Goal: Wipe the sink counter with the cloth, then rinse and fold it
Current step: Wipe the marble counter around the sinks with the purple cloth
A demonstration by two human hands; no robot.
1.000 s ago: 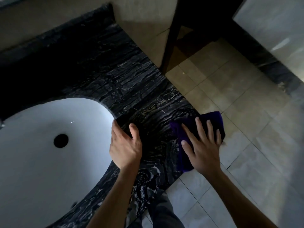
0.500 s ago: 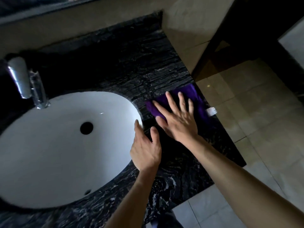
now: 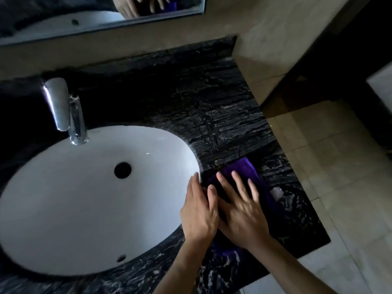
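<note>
the right hand (image 3: 244, 213) lies flat, fingers straight, pressing the cloth (image 3: 252, 177) onto the counter (image 3: 222, 115) just right of the sink (image 3: 84, 198). the left hand (image 3: 198, 213) rests flat at the sink's rim, holding nothing and touching the right. the cloth could bunch under the palm or slip into the sink if pushed leftward. a white tag (image 3: 276, 193) shows on the cloth; no writing is readable.

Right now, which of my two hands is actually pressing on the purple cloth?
The right hand: its spread fingers lie flat on the purple cloth. The left hand rests beside it at the rim of the white sink.
</note>
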